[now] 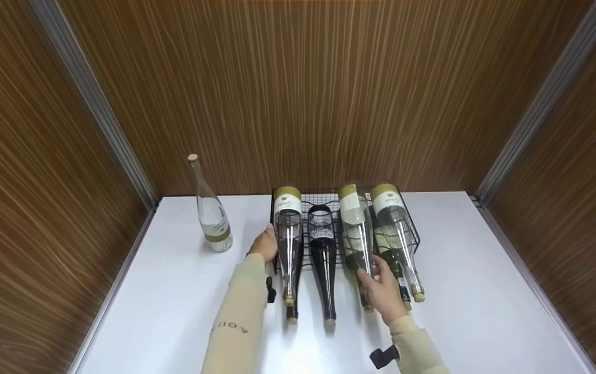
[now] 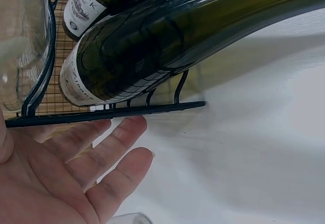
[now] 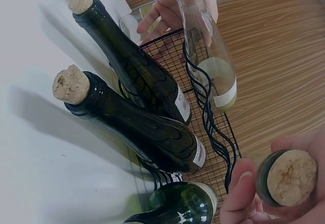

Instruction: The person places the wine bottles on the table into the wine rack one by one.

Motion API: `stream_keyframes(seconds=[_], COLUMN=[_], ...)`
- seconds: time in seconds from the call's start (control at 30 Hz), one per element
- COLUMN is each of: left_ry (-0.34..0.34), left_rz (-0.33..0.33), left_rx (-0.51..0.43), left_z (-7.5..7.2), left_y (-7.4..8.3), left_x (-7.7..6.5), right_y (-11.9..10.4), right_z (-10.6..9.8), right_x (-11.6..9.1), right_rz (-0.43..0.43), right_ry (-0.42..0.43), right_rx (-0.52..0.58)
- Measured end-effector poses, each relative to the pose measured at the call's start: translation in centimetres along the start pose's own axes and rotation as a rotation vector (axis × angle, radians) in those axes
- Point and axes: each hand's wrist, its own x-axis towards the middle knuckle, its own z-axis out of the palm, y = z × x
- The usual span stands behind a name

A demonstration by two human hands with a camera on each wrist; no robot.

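A black wire bottle rack (image 1: 416, 240) stands at the back of the white table, holding several corked bottles on their sides, necks toward me. My right hand (image 1: 385, 292) pinches the neck of a clear bottle (image 1: 351, 210) with a pale label, above a green bottle in the rack. Its cork (image 3: 292, 177) shows between my fingers in the right wrist view. My left hand (image 1: 264, 244) is at the rack's left side, its fingers extended along the outer wire (image 2: 101, 114). Nearest to it are a clear bottle (image 1: 287, 228) and a dark bottle (image 2: 137, 51) beneath.
A clear corked bottle (image 1: 214, 218) stands upright on the table (image 1: 158, 291), left of the rack. Another dark bottle (image 1: 324, 265) lies in the rack's middle, and a clear bottle (image 1: 394, 223) lies at its right. Wood-patterned panels (image 1: 298, 93) enclose the back and sides.
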Motion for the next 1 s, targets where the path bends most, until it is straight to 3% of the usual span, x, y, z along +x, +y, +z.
stream_keyframes(seconds=[0.27,0.57,1.0], left_ry=[0.000,-0.022,-0.034], left_rz=[0.002,0.010,-0.018], left_rx=[0.016,-0.024,-0.068], left_z=[0.14,-0.10,-0.26], left_y=[-0.42,-0.12,-0.09], left_x=[0.01,0.11,-0.06], right_y=[0.15,-0.27,-0.52], right_z=[-0.08,-0.41,-0.36], right_x=[-0.23,-0.15,-0.08], right_rz=[0.075,0.036,0.083], right_ry=[-0.054,-0.069,-0.100], right_rx=[0.075,0.081,0.176])
